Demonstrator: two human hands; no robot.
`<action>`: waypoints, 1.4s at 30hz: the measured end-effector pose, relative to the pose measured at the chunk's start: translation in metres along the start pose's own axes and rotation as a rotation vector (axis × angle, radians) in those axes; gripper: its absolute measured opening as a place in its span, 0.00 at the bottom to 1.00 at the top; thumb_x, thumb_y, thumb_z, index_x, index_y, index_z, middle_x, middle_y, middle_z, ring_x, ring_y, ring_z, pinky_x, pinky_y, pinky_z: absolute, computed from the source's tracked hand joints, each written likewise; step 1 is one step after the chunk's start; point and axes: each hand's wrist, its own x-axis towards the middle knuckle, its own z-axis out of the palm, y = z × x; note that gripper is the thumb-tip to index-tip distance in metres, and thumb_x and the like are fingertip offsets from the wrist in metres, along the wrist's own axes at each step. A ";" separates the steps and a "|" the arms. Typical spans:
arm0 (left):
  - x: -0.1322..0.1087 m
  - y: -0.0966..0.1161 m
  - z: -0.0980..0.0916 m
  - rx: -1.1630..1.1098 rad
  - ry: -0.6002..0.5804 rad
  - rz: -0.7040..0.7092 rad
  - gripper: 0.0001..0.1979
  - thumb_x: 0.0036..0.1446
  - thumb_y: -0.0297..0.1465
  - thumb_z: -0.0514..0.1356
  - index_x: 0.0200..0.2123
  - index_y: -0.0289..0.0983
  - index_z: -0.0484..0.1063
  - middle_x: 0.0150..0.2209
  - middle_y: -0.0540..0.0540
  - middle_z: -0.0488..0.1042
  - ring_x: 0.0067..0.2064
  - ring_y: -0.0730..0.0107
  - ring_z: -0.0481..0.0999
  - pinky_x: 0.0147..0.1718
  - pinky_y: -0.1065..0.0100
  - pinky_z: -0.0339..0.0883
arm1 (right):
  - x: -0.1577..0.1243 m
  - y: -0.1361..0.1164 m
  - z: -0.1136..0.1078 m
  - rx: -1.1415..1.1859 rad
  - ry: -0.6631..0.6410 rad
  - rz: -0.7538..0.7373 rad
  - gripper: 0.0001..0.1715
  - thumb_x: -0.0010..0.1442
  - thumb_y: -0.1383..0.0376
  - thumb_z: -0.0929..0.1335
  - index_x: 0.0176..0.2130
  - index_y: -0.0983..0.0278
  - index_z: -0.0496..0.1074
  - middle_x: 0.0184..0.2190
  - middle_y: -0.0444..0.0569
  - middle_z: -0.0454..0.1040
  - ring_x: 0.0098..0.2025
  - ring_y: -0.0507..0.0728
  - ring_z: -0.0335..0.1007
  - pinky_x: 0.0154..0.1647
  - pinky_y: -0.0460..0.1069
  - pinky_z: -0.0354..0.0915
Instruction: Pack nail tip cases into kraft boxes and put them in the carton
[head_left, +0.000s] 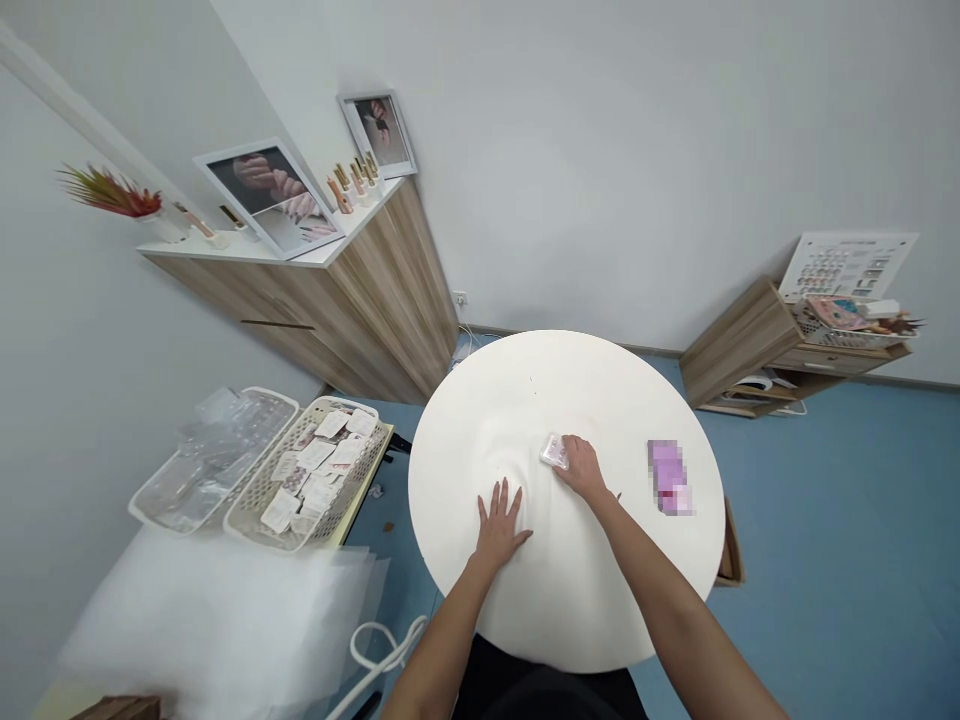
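My left hand (500,523) lies flat on the round white table (525,400), fingers spread, holding nothing. My right hand (581,466) rests further up the table with its fingers curled over a small clear packet (553,451), which lies on the tabletop and pokes out to the left of the fingers. A pink phone-like object (668,477), blurred, lies on the table to the right of my right hand.
Left of the table stand a white basket of small packets (319,465) and a basket of clear plastic bags (217,450). Translucent sheets (217,610) lie in front. A wooden cabinet (352,290) with framed pictures stands at the back left, a low wooden shelf (757,345) at the right.
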 end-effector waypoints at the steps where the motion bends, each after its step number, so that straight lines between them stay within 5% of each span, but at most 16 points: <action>1: 0.007 0.006 0.002 -0.010 -0.004 0.007 0.42 0.58 0.52 0.55 0.69 0.44 0.41 0.71 0.35 0.39 0.70 0.40 0.40 0.61 0.30 0.34 | -0.003 0.000 -0.003 0.014 0.003 -0.016 0.30 0.55 0.62 0.65 0.57 0.64 0.60 0.53 0.58 0.68 0.54 0.66 0.61 0.57 0.58 0.54; 5: 0.029 0.037 0.009 -0.048 -0.034 0.022 0.47 0.54 0.54 0.58 0.69 0.44 0.42 0.71 0.34 0.39 0.70 0.36 0.38 0.59 0.28 0.32 | -0.016 -0.007 -0.009 0.048 -0.005 -0.061 0.30 0.56 0.62 0.65 0.58 0.64 0.59 0.56 0.59 0.67 0.57 0.66 0.60 0.62 0.60 0.48; 9: 0.019 0.054 0.011 -0.084 -0.008 0.061 0.49 0.52 0.56 0.59 0.69 0.41 0.44 0.70 0.33 0.41 0.70 0.37 0.39 0.61 0.30 0.31 | -0.030 -0.021 -0.003 0.060 -0.040 -0.139 0.30 0.55 0.65 0.65 0.57 0.64 0.60 0.57 0.59 0.66 0.59 0.64 0.58 0.64 0.59 0.48; 14: -0.027 0.038 0.006 -0.122 0.071 0.088 0.34 0.63 0.41 0.51 0.68 0.34 0.47 0.70 0.34 0.45 0.71 0.50 0.42 0.64 0.42 0.42 | -0.043 -0.035 0.013 0.049 -0.087 -0.182 0.31 0.52 0.67 0.66 0.56 0.65 0.61 0.56 0.58 0.67 0.60 0.63 0.59 0.63 0.58 0.50; 19: -0.052 0.007 -0.012 -0.126 -0.013 0.197 0.30 0.61 0.34 0.52 0.65 0.37 0.53 0.69 0.37 0.49 0.70 0.53 0.46 0.64 0.44 0.47 | -0.057 -0.041 0.027 0.044 -0.172 -0.161 0.33 0.51 0.69 0.66 0.57 0.64 0.60 0.59 0.60 0.65 0.62 0.65 0.57 0.63 0.62 0.49; 28: -0.049 0.008 -0.033 -0.109 -0.084 0.287 0.22 0.58 0.35 0.56 0.56 0.42 0.63 0.59 0.40 0.65 0.60 0.52 0.65 0.59 0.47 0.57 | -0.090 -0.048 0.020 -0.010 -0.144 -0.098 0.32 0.55 0.63 0.69 0.57 0.63 0.60 0.62 0.59 0.60 0.65 0.66 0.51 0.63 0.63 0.48; 32: -0.039 0.015 -0.041 -0.029 -0.113 0.315 0.15 0.57 0.25 0.53 0.47 0.41 0.67 0.54 0.43 0.68 0.56 0.55 0.67 0.53 0.53 0.63 | -0.123 -0.050 0.015 -0.029 -0.112 -0.148 0.19 0.57 0.63 0.67 0.48 0.64 0.66 0.50 0.56 0.69 0.52 0.64 0.62 0.53 0.57 0.58; 36: -0.032 0.020 -0.044 0.020 -0.105 0.298 0.13 0.55 0.20 0.51 0.40 0.40 0.69 0.47 0.43 0.70 0.50 0.56 0.69 0.45 0.57 0.66 | -0.155 -0.048 0.019 -0.099 -0.190 -0.217 0.16 0.56 0.62 0.68 0.44 0.64 0.67 0.45 0.55 0.70 0.46 0.64 0.63 0.49 0.56 0.59; 42: -0.041 0.021 -0.043 -0.063 -0.046 0.333 0.11 0.58 0.22 0.49 0.36 0.40 0.69 0.43 0.44 0.70 0.45 0.59 0.70 0.45 0.58 0.65 | -0.169 -0.049 0.026 -0.210 -0.182 -0.208 0.13 0.53 0.75 0.63 0.40 0.65 0.68 0.42 0.56 0.71 0.43 0.62 0.64 0.44 0.54 0.58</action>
